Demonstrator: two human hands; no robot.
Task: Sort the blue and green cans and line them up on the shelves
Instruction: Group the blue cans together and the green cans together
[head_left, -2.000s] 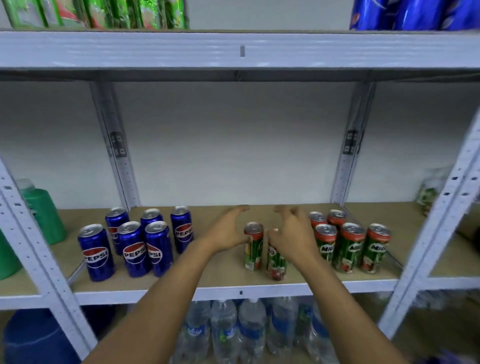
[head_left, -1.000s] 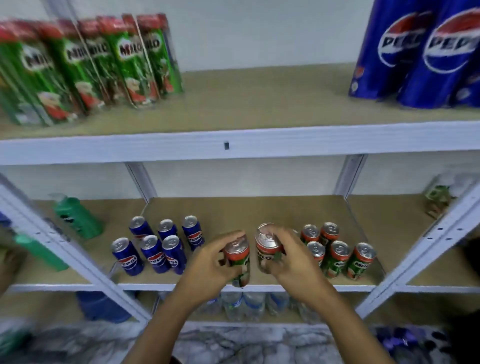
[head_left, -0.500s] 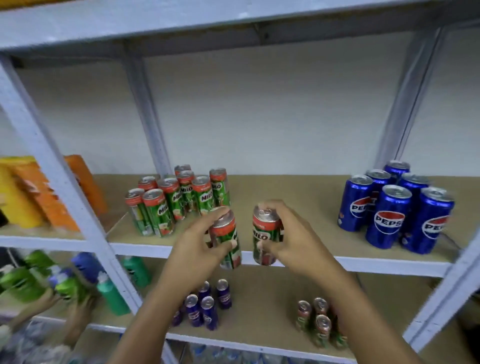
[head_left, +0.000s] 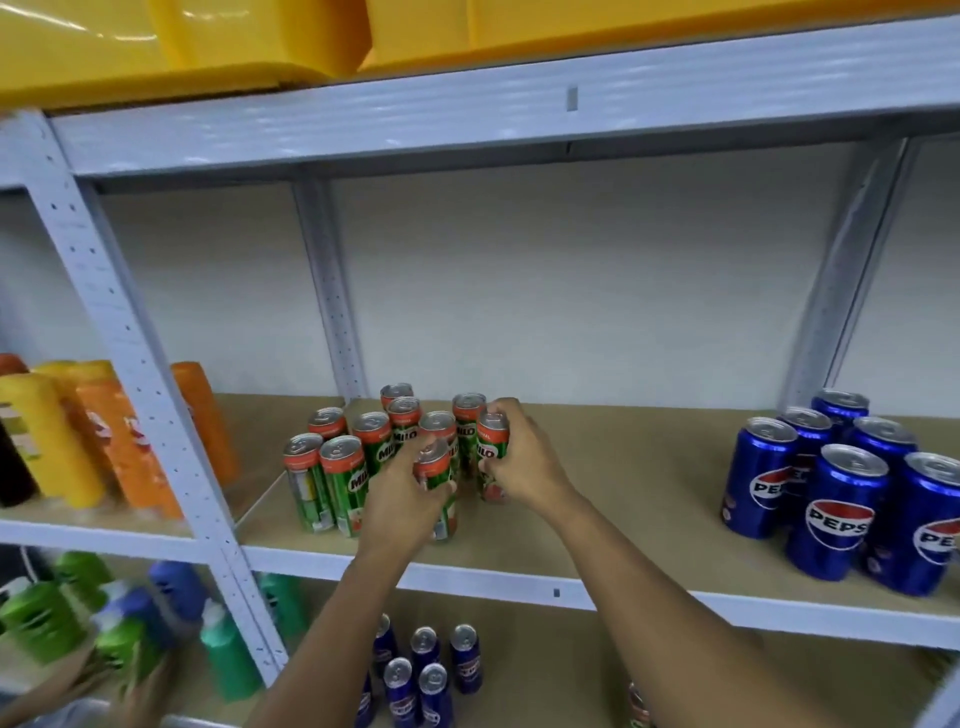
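My left hand (head_left: 402, 493) grips a green Milo can (head_left: 440, 486) at the right edge of a cluster of green cans (head_left: 343, 478) on the middle shelf (head_left: 623, 519). My right hand (head_left: 519, 462) grips a second green can (head_left: 491, 447) just behind and to the right of it. Both held cans stand upright against the cluster. Whether their bases touch the board is hidden by my hands. Several blue Pepsi cans (head_left: 841, 499) stand grouped at the right end of the same shelf. More blue cans (head_left: 426, 675) stand on the shelf below.
Orange and yellow bottles (head_left: 104, 431) fill the bay to the left beyond a white upright post (head_left: 130, 338). Green and blue bottles (head_left: 104, 618) sit lower left, where another person's hand reaches. Yellow bins (head_left: 208, 47) rest on the top shelf. Bare board lies between the two can groups.
I lifted two green cans from the lower shelf up to the middle shelf. Both hands have carried them back and left against the green cluster.
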